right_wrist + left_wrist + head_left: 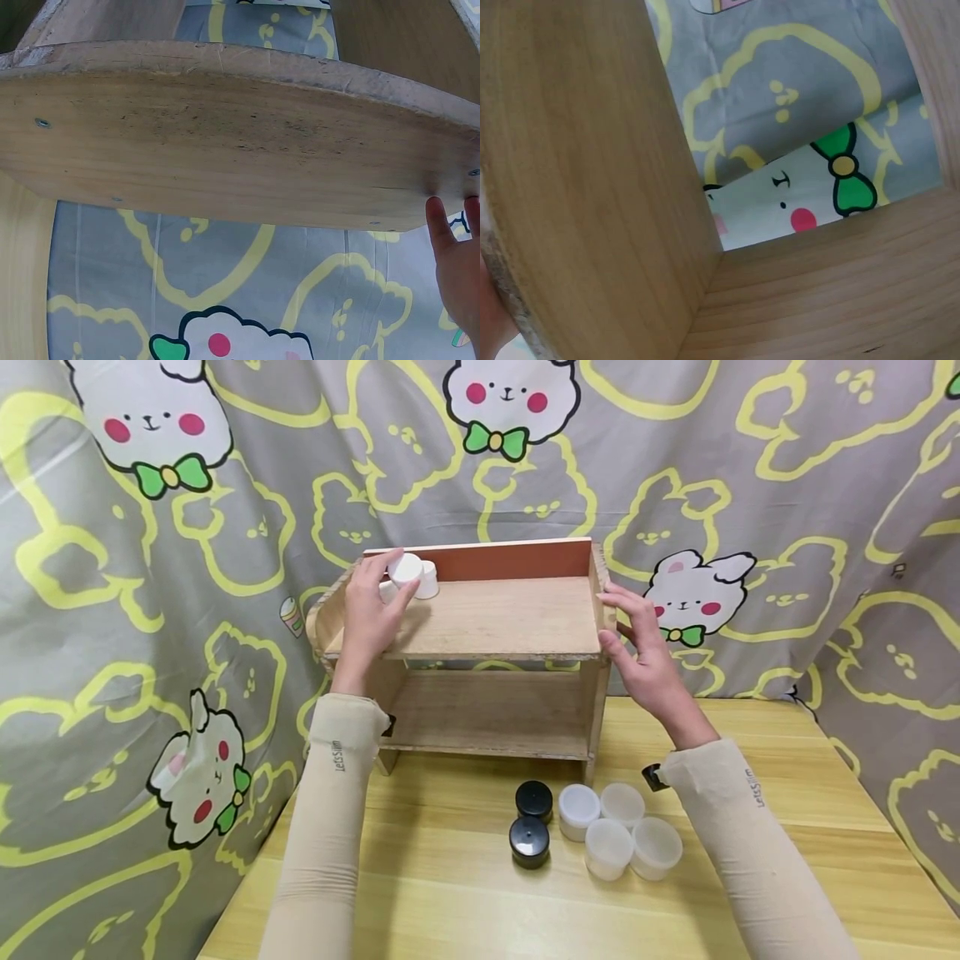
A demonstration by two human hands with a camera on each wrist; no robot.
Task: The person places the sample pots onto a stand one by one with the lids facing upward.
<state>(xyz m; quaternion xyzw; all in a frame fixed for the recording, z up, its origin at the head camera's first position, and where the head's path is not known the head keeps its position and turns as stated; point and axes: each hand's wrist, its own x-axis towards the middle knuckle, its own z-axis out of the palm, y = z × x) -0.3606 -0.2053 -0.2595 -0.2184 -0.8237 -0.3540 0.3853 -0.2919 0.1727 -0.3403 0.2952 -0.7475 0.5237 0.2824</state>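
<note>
In the head view my left hand (pixel 371 614) pinches a small white round jar (pixel 406 570) over the left end of the wooden shelf unit's top board (pixel 502 618). Right beside it stands another white jar (pixel 428 580), and more white shows low between the fingers, partly hidden. My right hand (pixel 648 660) touches the right side panel (pixel 602 585) of the unit, thumb at its front edge. The right wrist view has fingertips (pixel 435 206) against the panel's outer face. Only a sliver of the left hand (pixel 491 319) appears in the left wrist view, beside the wooden panel.
On the table (pixel 450 893), in front of the unit, stand two black-lidded jars (pixel 529 839) and several translucent white-lidded tubs (pixel 609 847). The unit has a lower board (pixel 487 710). A patterned grey curtain (pixel 292 527) hangs close behind and at both sides.
</note>
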